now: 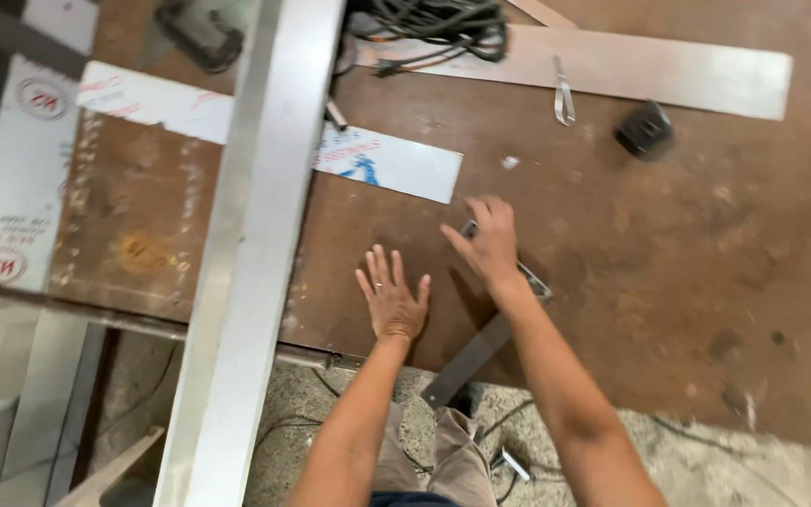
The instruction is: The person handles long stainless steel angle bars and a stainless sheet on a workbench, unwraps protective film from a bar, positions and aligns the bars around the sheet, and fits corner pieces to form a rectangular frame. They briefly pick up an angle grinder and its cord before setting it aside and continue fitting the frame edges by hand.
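On the rusty steel bench [668, 282], near its front edge, the right hand [492, 246] sits over a metal square [481, 352]; fingers curled on the bright blade end, but whether they're clamped on it or just pressing down, can't tell. The square's dark flat leg runs back toward the person & sticks out past the bench edge over the floor. Left hand [392, 299] lies flat just beside it, fingers spread apart, palm down on the plate, holding nothing. The square looks stiff, flat, fairly light for one hand; thin edges, lying flush w/ the plate, so prob. hard to pinch from above. Best hold is likely the overhanging leg or the corner, where fingers can get under. Bare metal, could be slick. To the left a long aluminium bar [255, 235] crosses the bench front to back, over a white film-covered strip [391, 164]. Further back: a cable coil [443, 28], a steel sheet [668, 70] w/ tweezers [563, 94] on it, a small black block [645, 129].
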